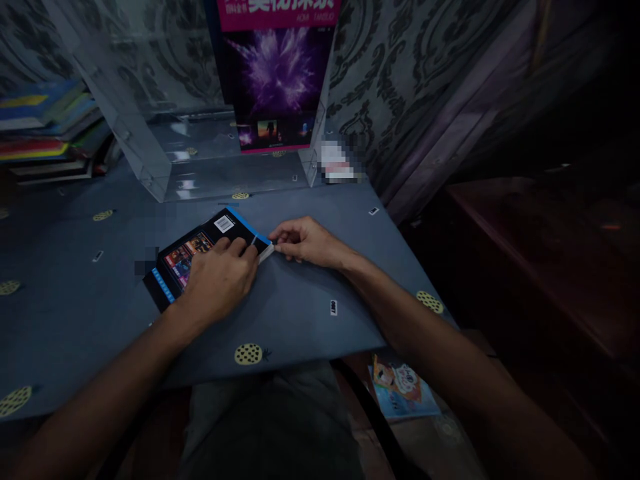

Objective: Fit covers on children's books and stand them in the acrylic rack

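A book (pixel 173 263) with a black cover, blue edges, a white barcode and small colourful pictures lies at a slant on the table. My left hand (pixel 225 273) rests on top of it, fingers bent over the cover and holding it down; the thumb is hidden. At the book's right corner, my right hand (pixel 307 243) has its thumb and forefinger closed in a pinch on the edge, the other fingers curled. Whether a thin layer is between those fingertips cannot be made out.
Behind the book stands a clear acrylic rack (pixel 235 177) with an upright purple book (pixel 277 80). Stacked books (pixel 45 133) are at the left. The pineapple-patterned tablecloth (pixel 290 320) ends near my lap. A colourful booklet (pixel 405 387) lies below the table; dark red furniture (pixel 530 247) stands right.
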